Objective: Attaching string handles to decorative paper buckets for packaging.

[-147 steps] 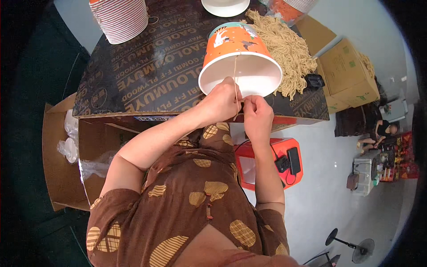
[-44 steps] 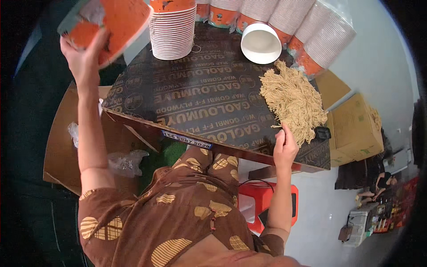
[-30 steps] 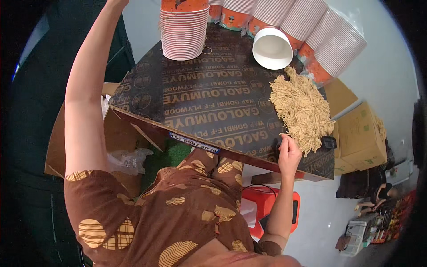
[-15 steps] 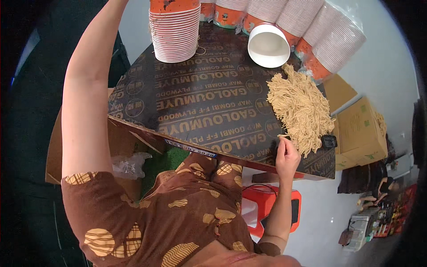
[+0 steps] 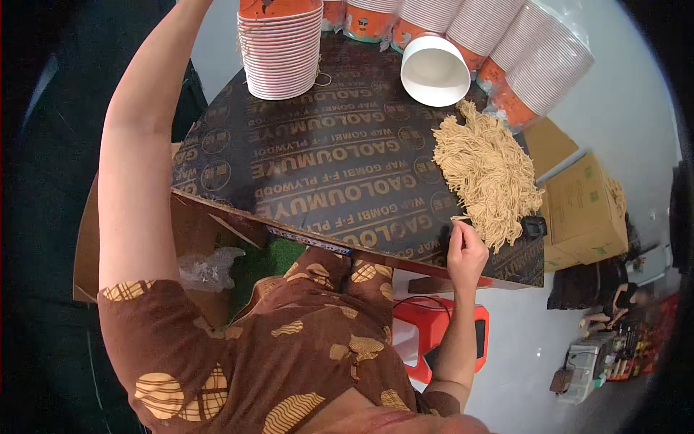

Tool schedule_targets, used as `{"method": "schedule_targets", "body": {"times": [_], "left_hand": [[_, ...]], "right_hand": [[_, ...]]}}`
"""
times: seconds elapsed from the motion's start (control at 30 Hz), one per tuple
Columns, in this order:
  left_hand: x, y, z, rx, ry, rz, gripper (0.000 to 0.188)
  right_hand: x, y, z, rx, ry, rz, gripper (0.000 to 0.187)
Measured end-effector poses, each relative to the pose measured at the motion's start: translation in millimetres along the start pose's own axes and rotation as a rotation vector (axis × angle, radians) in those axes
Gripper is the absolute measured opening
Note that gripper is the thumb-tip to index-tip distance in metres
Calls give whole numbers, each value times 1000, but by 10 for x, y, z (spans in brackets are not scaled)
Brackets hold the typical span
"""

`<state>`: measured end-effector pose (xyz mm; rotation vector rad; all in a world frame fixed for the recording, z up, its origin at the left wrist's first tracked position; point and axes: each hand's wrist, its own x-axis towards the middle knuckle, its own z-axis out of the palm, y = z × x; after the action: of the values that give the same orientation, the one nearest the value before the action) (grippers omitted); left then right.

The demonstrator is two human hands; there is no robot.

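Note:
My left arm reaches up past the top edge, and the left hand is out of view. My right hand (image 5: 467,252) rests at the table's near right edge with its fingers pinched together. A short tan strand (image 5: 460,218) sticks out at its fingertips. Just beyond lies a heap of tan, noodle-like strands (image 5: 488,177) on the dark printed plywood tabletop (image 5: 318,159). A tall stack of nested paper bowls (image 5: 280,61) stands at the far left, orange at the top, with a few strands hanging on it. One white paper bowl (image 5: 435,72) lies tipped, its mouth toward me.
Plastic-wrapped bowl stacks (image 5: 553,69) line the far edge. A small black object (image 5: 533,227) sits beside the heap. Right of the table is a cardboard box (image 5: 587,213); below are an orange stool (image 5: 412,318) and a plastic bag (image 5: 210,269). Another person (image 5: 622,302) is far right.
The view has shifted slightly. My right hand keeps its pinch beside the heap, and the left arm stays stretched upward.

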<state>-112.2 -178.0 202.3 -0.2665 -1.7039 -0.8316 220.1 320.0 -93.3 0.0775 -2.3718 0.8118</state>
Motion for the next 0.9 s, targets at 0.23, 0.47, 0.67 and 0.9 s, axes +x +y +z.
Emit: {"method": "schedule_targets", "body": {"times": [0.23,0.47,0.67,0.9], "left_hand": [[-216,901,233,348,-319,156,43],[-284,811,143,188,-393,74,23],[-443,777,103,139,-348,82,22],[-498,486,189,209,-221,265,23]], "right_hand": [[-9,-14,-4,-28,2,44,14],[-6,-7,20,-41,16,-15,13],[-6,13,1,-66,42,-49,12],[-10,-9,16,-73,38,-61,11]]}}
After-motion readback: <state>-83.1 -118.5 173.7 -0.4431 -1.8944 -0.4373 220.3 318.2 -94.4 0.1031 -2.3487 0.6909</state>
